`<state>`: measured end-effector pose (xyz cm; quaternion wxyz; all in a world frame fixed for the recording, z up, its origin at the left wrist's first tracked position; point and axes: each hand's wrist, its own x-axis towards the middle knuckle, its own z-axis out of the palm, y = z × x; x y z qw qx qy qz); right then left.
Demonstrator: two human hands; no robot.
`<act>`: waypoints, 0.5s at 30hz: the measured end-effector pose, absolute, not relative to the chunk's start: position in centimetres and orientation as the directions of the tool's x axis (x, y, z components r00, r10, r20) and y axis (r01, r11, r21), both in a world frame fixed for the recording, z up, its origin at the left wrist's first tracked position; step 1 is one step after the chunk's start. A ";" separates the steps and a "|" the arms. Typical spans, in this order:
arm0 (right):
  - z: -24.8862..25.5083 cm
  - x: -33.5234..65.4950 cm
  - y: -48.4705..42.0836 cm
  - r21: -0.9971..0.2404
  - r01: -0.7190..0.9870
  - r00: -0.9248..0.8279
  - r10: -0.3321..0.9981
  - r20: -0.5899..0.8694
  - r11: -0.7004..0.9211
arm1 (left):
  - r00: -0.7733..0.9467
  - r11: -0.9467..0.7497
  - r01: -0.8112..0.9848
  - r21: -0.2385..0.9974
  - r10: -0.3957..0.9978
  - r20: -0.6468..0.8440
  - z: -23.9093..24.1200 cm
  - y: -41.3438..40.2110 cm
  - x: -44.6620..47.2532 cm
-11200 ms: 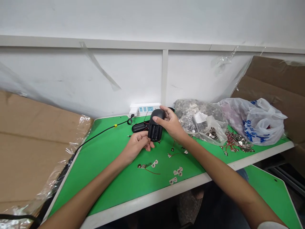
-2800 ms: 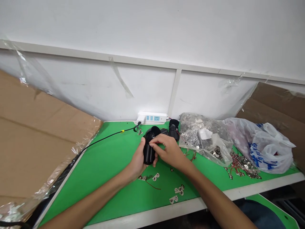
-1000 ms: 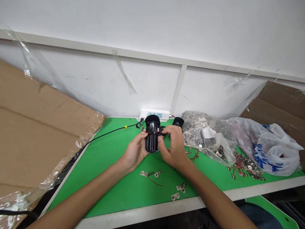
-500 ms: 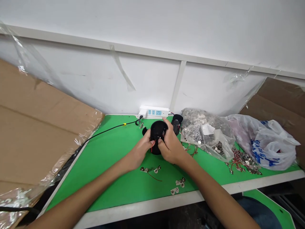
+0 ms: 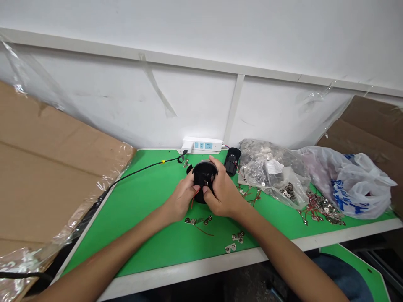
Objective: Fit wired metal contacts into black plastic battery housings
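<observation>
A rounded black plastic housing [image 5: 204, 171], hollow on the side facing me, is held between both hands above the green table. My left hand [image 5: 181, 197] grips its left side, thumb at the inside, with a red wire [image 5: 193, 200] hanging by that thumb. On the right side my right hand [image 5: 222, 188] is closed round the rim, its thumb pressing into the hollow. What lies under the thumbs is too small to make out. Below the hands, small metal contact pieces [image 5: 193, 221] and a thin brown wire [image 5: 204, 230] lie on the table.
Another black housing [image 5: 232, 161] lies behind, near a white power strip [image 5: 206, 145] with a black cable [image 5: 138, 171]. Clear bags [image 5: 270, 163] of metal parts, a white plastic bag [image 5: 355, 184] and loose contacts with red wires [image 5: 324, 209] fill the right. Cardboard [image 5: 56, 167] stands left.
The housing has tipped so that its hollow and upper rim show more, and it sits slightly further left in view. Both hands keep their hold, and the red wire has swung left.
</observation>
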<state>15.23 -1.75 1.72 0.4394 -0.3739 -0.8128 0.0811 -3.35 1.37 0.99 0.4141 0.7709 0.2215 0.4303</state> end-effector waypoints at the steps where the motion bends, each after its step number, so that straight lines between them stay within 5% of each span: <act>1: 1.7 15.2 -1.7 -0.458 0.537 -0.329 0.676 0.660 0.709 | 0.536 -0.555 -0.002 0.832 0.702 0.469 0.8 1.4 -3.4; 15: 1.7 15.3 -1.7 -0.429 0.508 -0.329 0.628 0.705 0.747 | 0.574 -0.645 0.075 0.761 0.652 0.495 0.0 1.5 -3.8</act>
